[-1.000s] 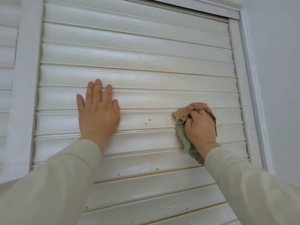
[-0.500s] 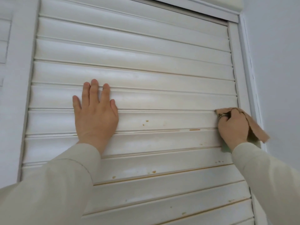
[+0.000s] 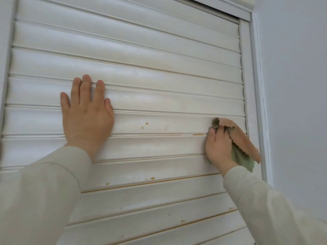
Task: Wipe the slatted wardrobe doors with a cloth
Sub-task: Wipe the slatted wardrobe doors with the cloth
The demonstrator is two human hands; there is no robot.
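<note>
A white slatted wardrobe door [image 3: 141, 82] fills the view, its slats running level. Small orange-brown spots [image 3: 144, 125] mark the slat between my hands, and more sit lower down. My left hand [image 3: 86, 114] lies flat on the slats at the left, fingers apart, holding nothing. My right hand [image 3: 218, 147] presses a bunched tan and green cloth [image 3: 243, 151] against the slats at the door's right end. The cloth hangs out past the hand over the right frame post.
The door's white frame post [image 3: 251, 85] stands right of the slats, and a plain pale wall [image 3: 297, 85] meets it further right. Another white upright [image 3: 5, 41] runs along the left edge. My cream sleeves [image 3: 44, 191] cover the lower corners.
My right hand swept the cloth rightwards along the slat to the door's right end, then came back slightly left. The left hand stayed pressed in place.
</note>
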